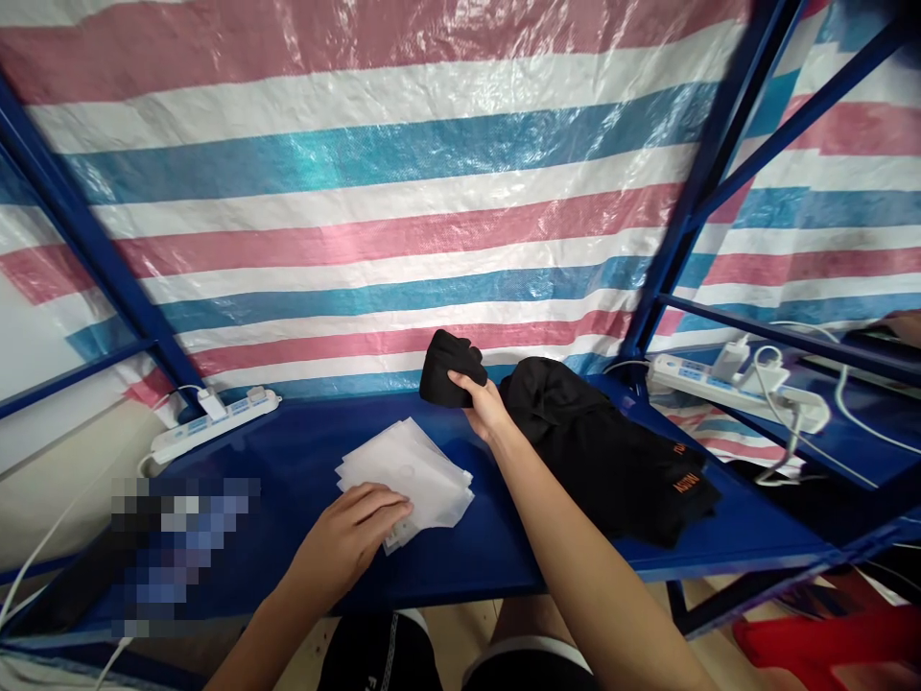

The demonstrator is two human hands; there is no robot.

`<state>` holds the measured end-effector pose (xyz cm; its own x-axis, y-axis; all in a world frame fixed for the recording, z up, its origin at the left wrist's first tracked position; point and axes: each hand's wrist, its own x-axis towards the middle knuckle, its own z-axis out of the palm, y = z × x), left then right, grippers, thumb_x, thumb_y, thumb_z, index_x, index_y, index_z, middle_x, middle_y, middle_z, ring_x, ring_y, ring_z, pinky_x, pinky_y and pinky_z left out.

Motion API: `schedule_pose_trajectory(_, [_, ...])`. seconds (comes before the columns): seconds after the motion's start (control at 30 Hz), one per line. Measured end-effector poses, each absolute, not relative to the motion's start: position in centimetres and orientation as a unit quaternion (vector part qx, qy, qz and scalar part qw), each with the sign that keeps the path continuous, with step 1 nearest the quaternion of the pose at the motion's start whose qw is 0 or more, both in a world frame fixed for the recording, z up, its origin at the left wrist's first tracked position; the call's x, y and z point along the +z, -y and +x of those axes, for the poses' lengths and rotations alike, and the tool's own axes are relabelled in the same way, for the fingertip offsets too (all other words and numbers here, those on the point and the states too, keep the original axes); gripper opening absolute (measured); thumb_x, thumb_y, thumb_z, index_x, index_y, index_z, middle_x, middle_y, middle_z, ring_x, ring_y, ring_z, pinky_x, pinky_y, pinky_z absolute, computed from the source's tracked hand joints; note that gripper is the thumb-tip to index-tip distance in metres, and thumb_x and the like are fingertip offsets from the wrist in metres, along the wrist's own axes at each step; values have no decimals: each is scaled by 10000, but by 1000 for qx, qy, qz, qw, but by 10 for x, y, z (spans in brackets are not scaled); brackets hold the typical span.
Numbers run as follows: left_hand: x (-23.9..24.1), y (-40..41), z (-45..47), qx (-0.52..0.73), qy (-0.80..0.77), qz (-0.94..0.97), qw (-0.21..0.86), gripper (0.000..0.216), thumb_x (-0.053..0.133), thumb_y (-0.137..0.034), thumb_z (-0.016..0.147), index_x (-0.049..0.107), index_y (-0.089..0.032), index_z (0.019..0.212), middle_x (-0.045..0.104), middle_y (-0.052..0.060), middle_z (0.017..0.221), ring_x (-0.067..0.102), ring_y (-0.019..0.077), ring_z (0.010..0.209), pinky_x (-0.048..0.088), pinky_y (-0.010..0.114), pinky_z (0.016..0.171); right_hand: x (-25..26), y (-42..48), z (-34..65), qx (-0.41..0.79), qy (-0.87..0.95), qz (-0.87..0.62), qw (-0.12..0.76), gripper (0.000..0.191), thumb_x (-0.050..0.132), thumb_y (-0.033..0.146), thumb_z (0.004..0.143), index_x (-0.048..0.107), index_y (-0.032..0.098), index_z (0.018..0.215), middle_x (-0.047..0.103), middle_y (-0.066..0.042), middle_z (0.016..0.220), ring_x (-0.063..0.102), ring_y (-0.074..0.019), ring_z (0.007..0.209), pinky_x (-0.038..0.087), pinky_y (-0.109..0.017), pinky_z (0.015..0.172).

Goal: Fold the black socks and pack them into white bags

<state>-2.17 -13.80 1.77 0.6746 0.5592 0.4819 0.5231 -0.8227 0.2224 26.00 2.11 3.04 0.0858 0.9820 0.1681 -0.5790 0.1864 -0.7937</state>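
Observation:
My right hand (481,398) is closed around a folded black cloth (447,369), holding it up above the back part of the blue table (302,441). My left hand (358,528) rests on the near left side of a stack of frosted plastic bags (417,470), fingers stretched out over the top bag. The bags lie slightly fanned in the middle of the table. To the right of my right forearm is a pile of black garments (597,451), loosely heaped, with orange lettering at the right end.
A white power strip (216,422) lies at the back left, and another power strip (741,389) with plugs and cables is on the right. Blue metal posts (683,211) frame the table. Behind hangs a striped plastic sheet (403,211). A red stool (827,638) stands lower right.

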Motion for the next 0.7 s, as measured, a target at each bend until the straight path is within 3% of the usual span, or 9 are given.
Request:
schedule_pose_trajectory(0.2, [58,104,-4,221,-275,924,148,226,766,-390,945,826,-353,1159,794,48,1223,655,342,1284,467,487,1160,20,-25,255,579,357,-346,646,536,970,415,692,788,210,1153,825,-75,1183,761,-309,1126,619,-420,960])
schedule_pose_trajectory(0.27, [67,82,7,299,-296,887,189,356,788,-400,926,792,-354,1278,756,64,1329,606,364,1354,412,502,1216,18,-24,251,570,352,-387,633,526,975,433,679,793,204,1116,827,-77,1148,756,-310,1107,618,-413,932])
schedule_pose_trajectory(0.37, [65,40,34,411,-356,802,248,757,858,-433,863,586,-326,1562,582,107,1581,521,387,1462,394,497,1237,19,-22,245,606,382,-356,600,534,890,593,776,791,212,1136,819,-77,1153,744,-291,1102,606,-382,912])
schedule_pose_trajectory(0.47, [52,0,62,454,-395,755,259,922,932,-425,771,532,-281,1589,545,153,1593,506,395,1481,418,503,1219,20,-22,239,645,397,-297,582,588,689,762,897,782,239,1150,810,-64,1171,736,-260,1082,595,-331,847])
schedule_pose_trajectory(0.57, [34,-25,73,512,-409,710,259,653,864,-387,833,646,-254,1434,656,134,1455,621,350,1352,477,493,1165,16,-24,235,627,372,-331,600,547,715,727,897,762,258,1175,814,-52,1137,738,-254,1037,578,-302,762])
schedule_pose_trajectory(0.63, [22,-33,70,555,-396,659,316,458,772,-427,920,694,-246,1334,724,110,1359,679,327,1273,527,474,1114,10,-27,235,607,349,-364,615,481,837,576,843,750,243,1179,816,-56,1113,743,-256,1012,576,-298,738])
schedule_pose_trajectory(0.7, [12,-38,61,599,-380,581,398,419,728,-483,960,700,-254,1309,745,100,1342,699,325,1263,573,471,1063,6,-29,236,589,320,-395,628,428,904,395,773,748,217,1129,818,-65,1071,747,-255,977,581,-300,717])
